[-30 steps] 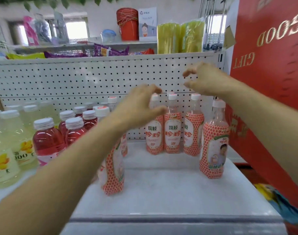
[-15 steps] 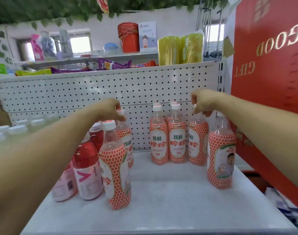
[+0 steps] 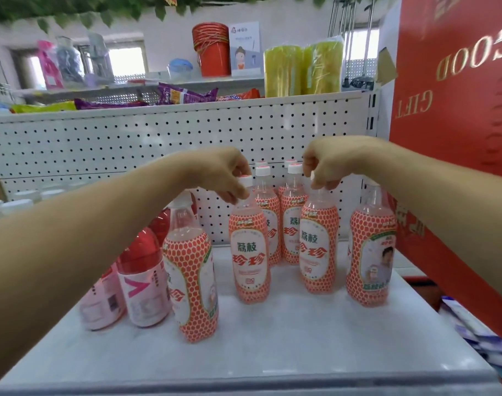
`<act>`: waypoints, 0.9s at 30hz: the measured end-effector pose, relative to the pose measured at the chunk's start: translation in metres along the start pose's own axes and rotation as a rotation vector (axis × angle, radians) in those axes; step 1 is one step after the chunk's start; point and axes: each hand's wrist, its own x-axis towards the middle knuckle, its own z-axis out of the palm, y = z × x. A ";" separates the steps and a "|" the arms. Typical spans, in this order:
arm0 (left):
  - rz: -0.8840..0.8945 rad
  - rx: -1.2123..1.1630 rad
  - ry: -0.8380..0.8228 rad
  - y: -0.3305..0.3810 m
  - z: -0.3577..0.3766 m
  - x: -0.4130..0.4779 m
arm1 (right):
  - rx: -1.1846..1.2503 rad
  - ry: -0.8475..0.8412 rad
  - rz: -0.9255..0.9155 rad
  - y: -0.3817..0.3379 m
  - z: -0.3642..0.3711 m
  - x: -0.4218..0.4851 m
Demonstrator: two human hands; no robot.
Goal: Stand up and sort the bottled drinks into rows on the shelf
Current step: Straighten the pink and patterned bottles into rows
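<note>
Has drawn both held bottles forward and toward the middle of the shelf [image 3: 272,352] since half a second back, away from the pegboard panel [image 3: 158,138]. Pinches the white cap of one lychee drink bottle [image 3: 249,250] with the curled fingertips of the left hand [image 3: 221,174]; pinches the cap of a second lychee bottle [image 3: 318,244] likewise with the right hand [image 3: 329,162]. Holds both upright, bases at or just above the shelf; cannot tell which. Leaves the back bottles [image 3: 291,232] by the panel, a stray bottle [image 3: 191,281] front left beside the red drinks [image 3: 142,281], another [image 3: 369,252] far right. Looks mid-sort, lining lychee bottles into rows. Next calls for setting both squarely ahead of the back bottles, then letting go without tipping.
</note>
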 end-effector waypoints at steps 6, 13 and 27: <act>0.014 0.043 0.114 0.026 0.027 -0.011 | 0.038 0.087 -0.077 -0.007 0.015 -0.015; -0.006 -0.419 0.539 0.007 0.142 -0.035 | 0.524 0.392 -0.055 0.001 0.100 -0.046; -0.184 -0.600 0.504 -0.045 0.221 -0.015 | 0.684 0.401 0.143 0.033 0.208 -0.045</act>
